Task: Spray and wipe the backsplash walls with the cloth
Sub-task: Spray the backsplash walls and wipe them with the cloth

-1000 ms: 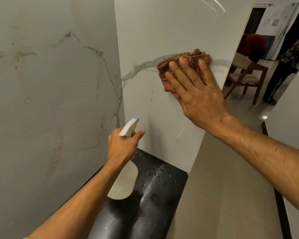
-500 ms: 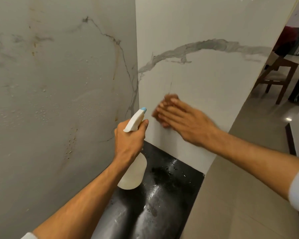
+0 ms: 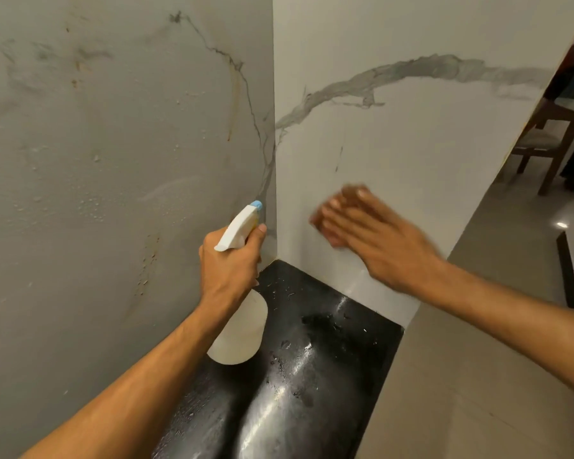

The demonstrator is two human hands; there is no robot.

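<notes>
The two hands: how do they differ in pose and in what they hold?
The left hand curls round the spray bottle; the right hand, held flat, presses the cloth on the right wall. The left hand looks sharp; the right hand is blurred. Both are bare and near the wall corner.

The white spray bottle (image 3: 239, 332), its blue-tipped nozzle aimed toward 1 o'clock at the corner, hangs tilted in the left hand (image 3: 227, 266). At its 3 o'clock a reddish-brown cloth (image 3: 318, 223), blurred and mostly covered, is pressed by the flat right hand (image 3: 378, 240) against the right backsplash wall (image 3: 395, 144), white marble with a grey vein. The left backsplash wall (image 3: 113, 160), at 9 o'clock, carries droplets and rusty streaks.
</notes>
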